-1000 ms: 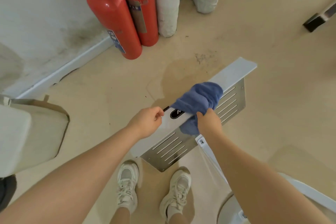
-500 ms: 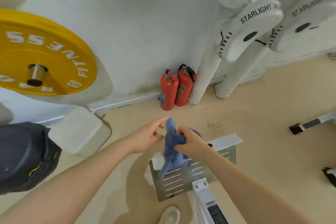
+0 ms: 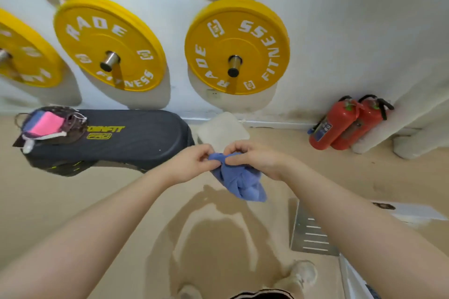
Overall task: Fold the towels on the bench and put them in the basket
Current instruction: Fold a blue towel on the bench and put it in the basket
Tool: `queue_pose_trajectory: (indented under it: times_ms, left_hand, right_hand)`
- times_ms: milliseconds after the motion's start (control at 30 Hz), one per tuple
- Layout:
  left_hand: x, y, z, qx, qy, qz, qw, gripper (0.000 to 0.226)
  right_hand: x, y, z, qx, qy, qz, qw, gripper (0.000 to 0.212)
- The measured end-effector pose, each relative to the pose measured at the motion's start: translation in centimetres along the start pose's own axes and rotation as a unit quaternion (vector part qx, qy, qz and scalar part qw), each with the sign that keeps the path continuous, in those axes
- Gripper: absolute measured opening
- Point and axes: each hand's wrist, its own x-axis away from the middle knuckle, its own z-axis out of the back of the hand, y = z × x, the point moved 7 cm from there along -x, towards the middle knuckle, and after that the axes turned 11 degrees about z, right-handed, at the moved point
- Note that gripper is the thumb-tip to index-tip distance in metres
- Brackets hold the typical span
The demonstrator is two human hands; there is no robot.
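We see one blue towel (image 3: 239, 181) held up in the air, out in front of the black bench (image 3: 136, 139) and just to its right. Two hands are on it. The left hand (image 3: 192, 165) pinches the towel's top edge between thumb and curled fingers, and the right hand (image 3: 255, 159) pinches the same edge right beside it, fingers curled over the cloth. The two hands nearly touch. The rest of the towel hangs bunched below them, above the tan floor (image 3: 73, 213).

On the far left end of the bench we count one basket (image 3: 49, 126), dark, with pink and blue folded cloth inside it; how many pieces, we cannot tell. Just right of the bench lies one pale block (image 3: 222, 130) by the wall.

Above the bench, three yellow weight plates (image 3: 237, 46) hang on wall pegs, the leftmost cut off by the edge. Well to the right of the bench stand two red fire extinguishers (image 3: 334, 126), touching each other, against the wall. Nearer us, right of the bench, one slotted metal plate (image 3: 309, 230) lies on the floor.
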Motion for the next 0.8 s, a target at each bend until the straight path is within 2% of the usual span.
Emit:
queue_pose_trajectory:
  times_ms: [133, 233, 367, 433, 600, 667, 800]
  left_hand:
    - [5.0, -10.4, 6.7, 0.005, 0.02, 0.048, 0.999, 0.022]
    - [7.3, -16.3, 11.1, 0.021, 0.044, 0.077, 0.996, 0.022]
    - [8.6, -21.5, 18.0, 0.023, 0.208, 0.033, 0.977, 0.025]
    - [8.9, -23.7, 20.8, 0.069, 0.251, 0.037, 0.965, 0.032]
    - [6.0, -28.3, 27.5, 0.175, 0.256, 0.058, 0.949, 0.025]
    - [3.8, -29.9, 30.6, 0.184, 0.256, 0.068, 0.947, 0.027]
    - [-1.4, -32.2, 37.0, 0.156, 0.218, 0.08, 0.96, 0.026]
  right_hand:
    - [-6.7, -2.8, -10.5, 0.044, -0.051, 0.001, 0.998, 0.023]
    - [-11.3, -5.5, -16.2, 0.103, -0.053, 0.031, 0.993, 0.029]
    - [-16.9, -8.9, -21.3, 0.157, -0.034, 0.088, 0.983, 0.028]
    - [-19.8, -10.5, -23.2, 0.156, -0.043, 0.125, 0.979, 0.026]
    - [-28.3, -13.7, -25.3, 0.24, -0.056, 0.165, 0.955, 0.014]
    - [-32.5, -14.4, -25.2, 0.248, -0.054, 0.157, 0.955, 0.019]
    - [-41.5, -16.1, -24.3, 0.186, -0.036, 0.12, 0.974, 0.028]
